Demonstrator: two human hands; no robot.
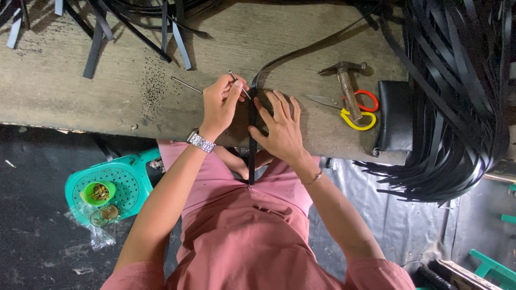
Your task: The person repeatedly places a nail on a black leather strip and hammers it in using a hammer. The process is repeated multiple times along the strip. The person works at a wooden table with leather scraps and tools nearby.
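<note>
Black flat leather strap (251,134) lies across the near edge of the worn wooden workbench (107,91), pinned under the right hand (279,129), fingers spread flat. Left hand (220,102) pinches a thin metal punch (240,86) over it. Hammer (346,86) and scissors (352,110) lie to the right.

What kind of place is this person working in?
Probably a small craft workshop for strap or belt work. A worn wooden workbench carries a hammer and scissors, and a heap of black strips hangs at one side.
</note>
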